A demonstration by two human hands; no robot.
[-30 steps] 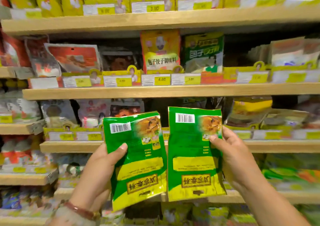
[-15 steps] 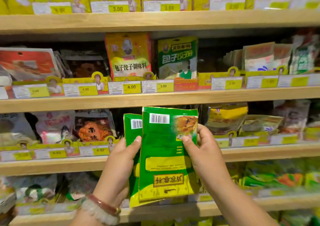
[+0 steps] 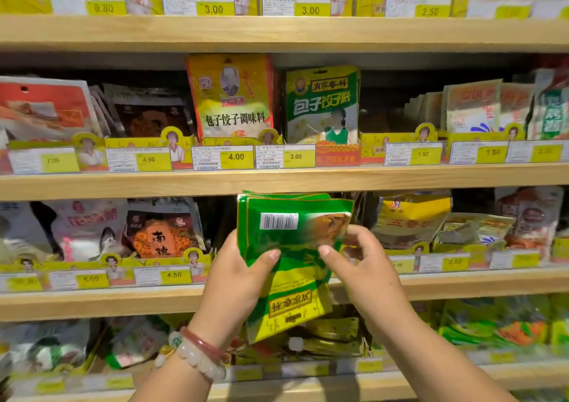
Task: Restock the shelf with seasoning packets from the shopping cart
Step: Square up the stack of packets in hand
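A stack of green and yellow seasoning packets (image 3: 289, 247) is held upside down, barcode at the top, in front of the third wooden shelf (image 3: 123, 303). My left hand (image 3: 237, 281) grips the stack's left side, thumb across the front. My right hand (image 3: 363, 269) pinches its right edge, thumb on the front and fingers behind. The top edges of the packets reach up to the underside of the second shelf (image 3: 277, 183). The shopping cart is out of view.
Four wooden shelves are full of seasoning packets behind yellow price tags. A yellow packet (image 3: 231, 99) and a green one (image 3: 321, 102) stand upright above the hands. A dark gap (image 3: 221, 213) opens behind the held stack, with an orange-label packet (image 3: 160, 235) left and a yellow one (image 3: 409, 220) right.
The two packets, held apart a second ago, have been brought together into one stack. Both hands have raised it toward the dark gap on the third shelf, and the view has moved closer.
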